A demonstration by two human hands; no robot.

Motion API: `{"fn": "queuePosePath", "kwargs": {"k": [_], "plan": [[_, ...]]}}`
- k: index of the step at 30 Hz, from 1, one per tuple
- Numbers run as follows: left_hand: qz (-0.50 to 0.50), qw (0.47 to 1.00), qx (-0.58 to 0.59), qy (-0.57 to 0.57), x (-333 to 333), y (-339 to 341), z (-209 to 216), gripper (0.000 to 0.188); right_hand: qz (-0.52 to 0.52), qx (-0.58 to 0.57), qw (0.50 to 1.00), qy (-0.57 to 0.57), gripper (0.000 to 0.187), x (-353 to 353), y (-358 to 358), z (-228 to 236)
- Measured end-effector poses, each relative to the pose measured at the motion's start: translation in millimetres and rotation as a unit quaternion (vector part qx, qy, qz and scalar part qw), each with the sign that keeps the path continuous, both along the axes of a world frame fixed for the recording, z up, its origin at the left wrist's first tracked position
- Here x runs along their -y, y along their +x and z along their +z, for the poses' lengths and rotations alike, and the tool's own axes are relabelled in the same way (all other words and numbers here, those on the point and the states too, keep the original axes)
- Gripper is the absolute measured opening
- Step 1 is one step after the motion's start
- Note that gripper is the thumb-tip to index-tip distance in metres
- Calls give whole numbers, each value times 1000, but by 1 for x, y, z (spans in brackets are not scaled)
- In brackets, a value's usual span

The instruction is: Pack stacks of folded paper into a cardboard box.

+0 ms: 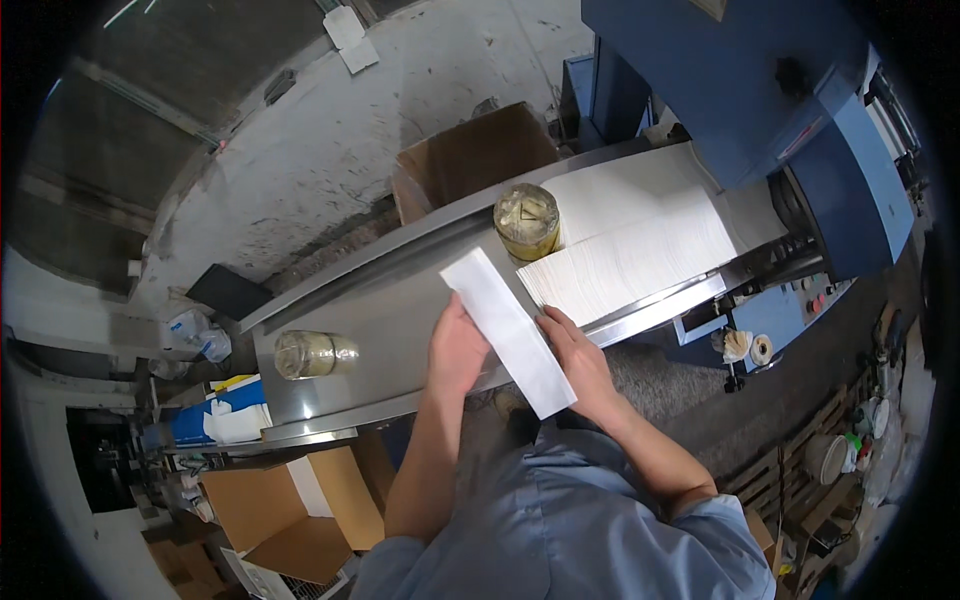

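Note:
In front of my body, above the near edge of a metal table, I hold a long white paper bundle [510, 330] on a slant. My left hand [460, 345] is closed along its left side, fingers partly behind it. My right hand [580, 365] grips its right side. Whether it is one folded piece or several sheets, I cannot tell. Just beyond my right hand, a long row of tightly packed white paper pieces [630, 265] lies on the table. A cylinder wrapped in clear film [527, 222] stands against the row's left end.
Another film-wrapped cylinder [315, 355] lies on the metal table [390, 310] to the left. A large blue machine [730, 90] stands at the table's right end. One open cardboard box [290, 510] is at lower left; another brown box [475, 155] stands behind the table.

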State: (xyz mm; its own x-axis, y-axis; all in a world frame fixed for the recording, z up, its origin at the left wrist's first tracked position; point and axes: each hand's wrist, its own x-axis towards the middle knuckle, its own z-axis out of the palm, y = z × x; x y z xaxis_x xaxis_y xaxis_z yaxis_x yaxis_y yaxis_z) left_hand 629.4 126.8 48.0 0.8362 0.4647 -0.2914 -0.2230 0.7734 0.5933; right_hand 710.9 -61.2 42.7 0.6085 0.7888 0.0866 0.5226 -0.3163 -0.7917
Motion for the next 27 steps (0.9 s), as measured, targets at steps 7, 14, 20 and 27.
{"fn": "queuePosePath", "kwargs": {"k": [7,14,20,27], "plan": [[-50,985,-99,131,27,8,-9,26,-28,-6,1000,-8,48,-2,0,-7],[-63,981,-115,142,22,0,-18,25,-24,2,1000,15,52,-1,0,-1],[-108,976,-142,125,33,-11,-18,28,-46,-32,998,28,50,-4,3,7],[-150,958,-155,190,41,-19,-25,35,-84,-41,995,21,55,-6,2,6]]}}
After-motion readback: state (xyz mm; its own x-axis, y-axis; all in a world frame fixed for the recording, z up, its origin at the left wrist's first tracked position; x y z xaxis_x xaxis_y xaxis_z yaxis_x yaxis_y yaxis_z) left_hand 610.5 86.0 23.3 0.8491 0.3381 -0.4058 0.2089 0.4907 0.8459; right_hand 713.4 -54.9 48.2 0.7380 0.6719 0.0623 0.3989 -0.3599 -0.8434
